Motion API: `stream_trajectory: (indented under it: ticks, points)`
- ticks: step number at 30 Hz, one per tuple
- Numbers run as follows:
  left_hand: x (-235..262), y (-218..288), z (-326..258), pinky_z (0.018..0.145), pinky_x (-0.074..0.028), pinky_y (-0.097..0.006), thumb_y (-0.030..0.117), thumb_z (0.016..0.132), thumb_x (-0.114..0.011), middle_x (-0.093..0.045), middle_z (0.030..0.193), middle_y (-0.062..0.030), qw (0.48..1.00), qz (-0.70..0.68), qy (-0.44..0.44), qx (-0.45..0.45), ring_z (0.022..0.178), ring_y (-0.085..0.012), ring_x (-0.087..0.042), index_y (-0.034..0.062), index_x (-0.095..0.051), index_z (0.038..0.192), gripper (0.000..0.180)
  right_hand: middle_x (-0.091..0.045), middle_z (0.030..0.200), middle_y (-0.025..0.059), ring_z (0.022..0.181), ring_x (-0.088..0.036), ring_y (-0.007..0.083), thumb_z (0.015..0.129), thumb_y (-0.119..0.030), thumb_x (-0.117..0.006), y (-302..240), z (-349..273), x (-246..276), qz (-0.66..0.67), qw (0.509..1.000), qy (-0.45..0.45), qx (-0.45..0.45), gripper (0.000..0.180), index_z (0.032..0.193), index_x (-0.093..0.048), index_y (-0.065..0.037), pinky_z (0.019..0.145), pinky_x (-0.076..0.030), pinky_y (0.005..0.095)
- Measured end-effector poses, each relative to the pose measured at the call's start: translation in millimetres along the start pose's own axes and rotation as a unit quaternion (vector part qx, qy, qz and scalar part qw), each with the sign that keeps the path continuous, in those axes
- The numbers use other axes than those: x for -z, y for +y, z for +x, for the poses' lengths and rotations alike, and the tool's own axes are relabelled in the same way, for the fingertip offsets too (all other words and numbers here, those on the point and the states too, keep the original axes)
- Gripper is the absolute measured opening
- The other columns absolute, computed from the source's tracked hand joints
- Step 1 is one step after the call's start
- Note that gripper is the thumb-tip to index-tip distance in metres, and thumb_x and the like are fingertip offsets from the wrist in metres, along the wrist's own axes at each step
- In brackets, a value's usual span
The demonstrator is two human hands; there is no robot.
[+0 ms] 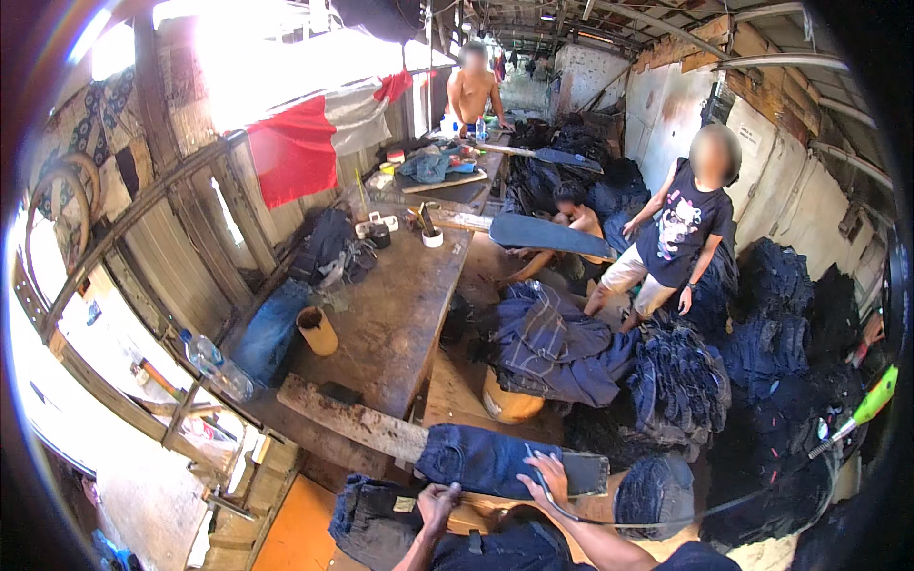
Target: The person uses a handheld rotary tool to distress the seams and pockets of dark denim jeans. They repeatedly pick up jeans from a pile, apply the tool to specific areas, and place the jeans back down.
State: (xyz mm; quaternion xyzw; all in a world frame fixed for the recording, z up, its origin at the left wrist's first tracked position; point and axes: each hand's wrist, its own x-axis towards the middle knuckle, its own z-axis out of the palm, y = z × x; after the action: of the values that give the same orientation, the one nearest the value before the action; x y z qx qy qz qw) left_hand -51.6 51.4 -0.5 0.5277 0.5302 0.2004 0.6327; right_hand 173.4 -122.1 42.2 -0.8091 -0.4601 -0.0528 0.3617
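Observation:
In front of me a dark blue denim trouser leg [490,459] is pulled over a long narrow board [367,423]. My right hand [549,479] rests on the denim near the board's right end, its fingers around a slim pen-like tool [528,451]. A thin dark cable [647,524] curves from the right into that hand. At the leg's near edge my left hand [438,505] is closed, and what its fingers pinch is hard to make out. Beside it lies folded dark denim [373,525]. To the right stands a rolled denim bundle [655,497].
A wooden worktable [400,314] carries a tan cylindrical container [317,331] and cloth. Denim piles [557,338] rise ahead and right. A green-handled device [874,395] hangs at far right. One person [678,233] stands nearby, another crouches [576,224], and a third [473,90] is farther back.

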Motion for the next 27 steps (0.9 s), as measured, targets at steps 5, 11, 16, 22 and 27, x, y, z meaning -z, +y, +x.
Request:
stream_trajectory:
  ticks: [5,11,16,22,27]
  points:
    - [5,-13,5,0.070,-0.056,-0.036,0.013,0.098,-0.079,-0.077,0.083,-0.0132,0.992,-0.097,0.068,-0.044,0.072,-0.0174,-0.069,-0.0033,-0.072,0.092,0.019,-0.073,0.133,0.0174,0.134,-0.065,0.0357,0.094,-0.032,-0.083,3,2,3,0.029,0.991,-0.105,0.083,0.042,0.129,-0.071,-0.012,0.121,-0.043,0.0576]
    - [16,2,31,0.075,-0.055,-0.044,0.018,0.101,-0.074,-0.073,0.086,-0.0168,0.932,0.075,0.317,-0.162,0.076,-0.0261,-0.067,-0.0021,-0.068,0.096,0.022,-0.072,0.138,0.0176,0.138,-0.063,0.0357,0.098,-0.030,-0.079,33,19,2,0.135,0.962,-0.181,0.153,0.038,0.131,-0.071,-0.013,0.123,-0.043,0.0532]
    - [-76,12,-29,0.060,-0.057,-0.032,0.032,0.106,-0.074,-0.067,0.122,-0.0106,0.947,-0.246,0.206,-0.016,0.090,-0.0205,-0.071,0.0036,-0.040,0.148,0.062,-0.073,0.136,0.0160,0.140,-0.062,0.0354,0.095,-0.023,-0.081,53,33,-15,0.230,0.940,-0.120,0.222,0.040,0.131,-0.072,-0.009,0.125,-0.038,0.0625]
    - [-178,-1,-86,0.106,-0.056,-0.038,0.019,0.093,-0.088,-0.070,0.139,-0.0181,0.982,-0.169,0.034,-0.074,0.122,-0.0230,-0.069,-0.0081,-0.054,0.144,0.067,-0.075,0.130,0.0192,0.135,-0.066,0.0380,0.090,-0.011,-0.083,85,26,9,0.302,0.932,-0.152,0.128,0.028,0.116,-0.075,-0.006,0.124,-0.042,0.0539]
    - [-168,-8,-78,0.105,-0.055,-0.037,0.013,0.093,-0.086,-0.076,0.131,-0.0121,0.986,-0.123,0.106,0.035,0.117,-0.0200,-0.072,-0.0044,-0.065,0.135,0.050,-0.081,0.111,0.0173,0.124,-0.073,0.0375,0.099,-0.010,-0.076,77,41,14,0.337,0.918,-0.179,0.108,0.015,0.109,-0.079,0.000,0.120,-0.045,0.0562]
